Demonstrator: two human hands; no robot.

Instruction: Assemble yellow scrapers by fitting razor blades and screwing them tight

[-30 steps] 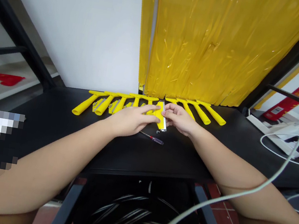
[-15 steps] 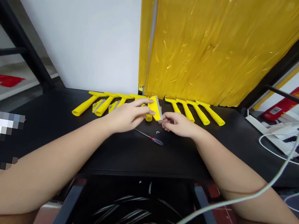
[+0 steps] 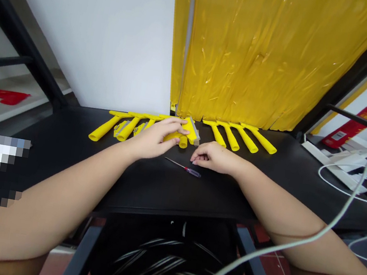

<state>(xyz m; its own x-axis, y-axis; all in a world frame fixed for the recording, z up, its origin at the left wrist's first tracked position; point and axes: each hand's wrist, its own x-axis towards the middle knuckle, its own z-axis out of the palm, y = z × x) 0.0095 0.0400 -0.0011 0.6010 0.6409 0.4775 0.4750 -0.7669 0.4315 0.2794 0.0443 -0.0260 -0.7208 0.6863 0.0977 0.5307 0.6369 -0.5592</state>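
Observation:
My left hand (image 3: pixel 158 137) holds a yellow scraper head (image 3: pixel 190 130) with a grey blade edge, its fingers along the near side. The head is tilted above the black tabletop. Close by, the round end of a yellow handle (image 3: pixel 183 142) shows under it. To the right, my right hand (image 3: pixel 213 157) is low at the table, its fingertips pinched together; what lies between them is hidden. A screwdriver (image 3: pixel 192 172) with a clear purple handle lies just in front of the hands.
Yellow T-shaped handles lie in rows at the left (image 3: pixel 104 128) and right (image 3: pixel 249 138), some left ones beside small blade heads (image 3: pixel 120 129). Yellow film (image 3: pixel 253 55) stands behind. A red bottle (image 3: pixel 358 124) is at the right, and a white cable (image 3: pixel 292 245) crosses the foreground.
My right hand has left the scraper head's corner and moved down to where a small white piece lay; that piece is now out of sight. My left hand keeps the head, slightly lower.

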